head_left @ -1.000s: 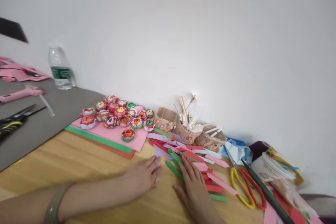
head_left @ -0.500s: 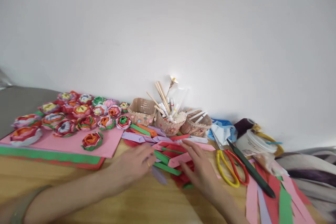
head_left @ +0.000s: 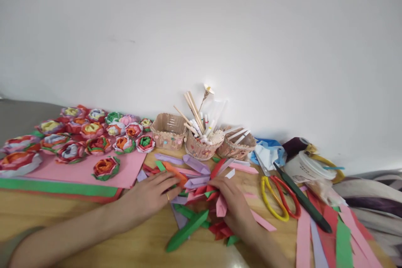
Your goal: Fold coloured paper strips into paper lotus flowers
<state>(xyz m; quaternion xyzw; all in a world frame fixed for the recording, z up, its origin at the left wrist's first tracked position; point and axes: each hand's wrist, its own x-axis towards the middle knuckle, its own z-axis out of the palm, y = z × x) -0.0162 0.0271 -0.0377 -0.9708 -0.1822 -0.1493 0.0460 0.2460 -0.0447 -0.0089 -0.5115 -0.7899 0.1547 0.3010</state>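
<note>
Between my two hands lies a loose pile of folded paper strips (head_left: 196,182) in purple, pink, red, orange and green. My left hand (head_left: 153,192) reaches in from the left, its fingers curled over strips beside an orange one. From the right, my right hand (head_left: 235,203) bends its fingers into the pile, with pink and red strips at them. Its fingertips are partly hidden among the paper. A green folded strip (head_left: 187,231) sticks out toward me at the front of the pile.
Many paper flowers (head_left: 106,167) sit on stacked coloured sheets (head_left: 128,176) at left. Three decorated baskets (head_left: 169,134) stand against the wall. Scissors (head_left: 278,201), a dark green pen-like tool (head_left: 303,201), a white tub (head_left: 304,167) and flat paper strips (head_left: 344,234) lie at right.
The pile has been stirred and spread out, and a green strip now points toward me. My left hand has shifted slightly left; my right hand's fingers have curled in.
</note>
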